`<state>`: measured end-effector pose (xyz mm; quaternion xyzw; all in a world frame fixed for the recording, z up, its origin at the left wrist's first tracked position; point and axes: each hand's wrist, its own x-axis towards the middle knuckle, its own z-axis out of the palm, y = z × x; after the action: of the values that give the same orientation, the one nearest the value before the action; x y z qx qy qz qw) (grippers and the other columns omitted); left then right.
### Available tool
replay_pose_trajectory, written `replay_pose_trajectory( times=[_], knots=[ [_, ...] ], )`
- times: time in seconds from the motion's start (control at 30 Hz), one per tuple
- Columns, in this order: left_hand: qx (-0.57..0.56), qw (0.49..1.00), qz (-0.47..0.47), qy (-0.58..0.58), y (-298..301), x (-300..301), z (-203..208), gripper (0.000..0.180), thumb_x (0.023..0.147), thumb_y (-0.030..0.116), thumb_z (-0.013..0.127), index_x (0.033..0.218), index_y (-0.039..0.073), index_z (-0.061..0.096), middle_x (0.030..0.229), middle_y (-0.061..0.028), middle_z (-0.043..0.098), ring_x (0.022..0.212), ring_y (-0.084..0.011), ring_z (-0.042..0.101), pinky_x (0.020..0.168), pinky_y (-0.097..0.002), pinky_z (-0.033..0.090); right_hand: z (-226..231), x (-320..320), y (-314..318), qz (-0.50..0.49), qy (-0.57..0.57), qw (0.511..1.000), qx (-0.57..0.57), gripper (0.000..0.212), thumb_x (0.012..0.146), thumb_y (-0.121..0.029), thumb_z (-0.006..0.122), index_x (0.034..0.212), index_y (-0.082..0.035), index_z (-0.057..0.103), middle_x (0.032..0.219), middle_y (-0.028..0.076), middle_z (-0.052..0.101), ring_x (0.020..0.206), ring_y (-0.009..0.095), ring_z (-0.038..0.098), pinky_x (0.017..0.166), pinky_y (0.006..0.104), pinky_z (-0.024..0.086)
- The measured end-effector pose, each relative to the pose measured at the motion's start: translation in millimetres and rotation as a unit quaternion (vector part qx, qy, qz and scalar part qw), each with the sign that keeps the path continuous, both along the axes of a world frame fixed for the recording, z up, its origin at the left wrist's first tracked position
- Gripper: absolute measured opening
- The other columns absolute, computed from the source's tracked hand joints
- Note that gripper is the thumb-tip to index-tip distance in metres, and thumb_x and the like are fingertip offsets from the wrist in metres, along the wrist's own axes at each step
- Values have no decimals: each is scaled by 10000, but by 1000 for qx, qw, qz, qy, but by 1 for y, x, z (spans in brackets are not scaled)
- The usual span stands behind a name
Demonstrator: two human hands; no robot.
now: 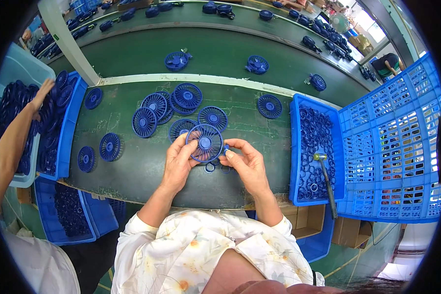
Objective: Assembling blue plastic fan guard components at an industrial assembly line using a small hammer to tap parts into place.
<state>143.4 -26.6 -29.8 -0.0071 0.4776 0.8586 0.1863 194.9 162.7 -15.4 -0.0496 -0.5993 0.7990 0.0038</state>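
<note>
A round, spoked blue plastic fan grille (pixel 205 142) is held over a flat green worktop (pixel 132 183), its left side gripped between thumb and fingers of the bare left hand (pixel 178 161), while a small blue piece (pixel 226 149) is pinched beside its right edge by the bare right hand (pixel 247 160).

Round blue fan grille (pixel 205 142), radial spokes, solid hub, held up facing the wearer, over worktop (pixel 280 161) between front and back edges; small blue part (pixel 226 149) pinched just right, mostly hidden.
</note>
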Motion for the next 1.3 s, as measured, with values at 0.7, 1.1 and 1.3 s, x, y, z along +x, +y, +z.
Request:
replay_pose_trajectory(
  times=[0.7, 1.1, 1.3],
  knots=[
    [-3, 999, 2, 45, 8, 14, -22, 235, 1013, 44, 538, 1237, 8, 601, 1107, -78, 696, 965, -137, 705, 845, -300, 613, 8, -11, -32, -90, 190, 848, 487, 238, 836, -60, 759, 1065, -5, 723, 1033, 150, 685, 961, 337, 683, 840, 423, 561],
    [-81, 988, -96, 91, 14, -16, 11, 227, 965, 93, 701, 1149, -9, 617, 1010, -56, 698, 834, -94, 678, 698, -235, 580, 15, -30, 14, -13, 324, 831, 453, 250, 784, -83, 811, 1027, -56, 758, 1018, 107, 680, 939, 294, 665, 824, 383, 555],
    [-337, 861, 6, 381, 49, -68, 31, 285, 896, 59, 744, 1137, -10, 607, 917, -120, 718, 805, -197, 710, 718, -321, 566, 11, -10, 49, -195, 157, 892, 377, 238, 811, -73, 818, 1039, -54, 755, 1052, 105, 687, 841, 179, 673, 758, 317, 564]
  ],
)
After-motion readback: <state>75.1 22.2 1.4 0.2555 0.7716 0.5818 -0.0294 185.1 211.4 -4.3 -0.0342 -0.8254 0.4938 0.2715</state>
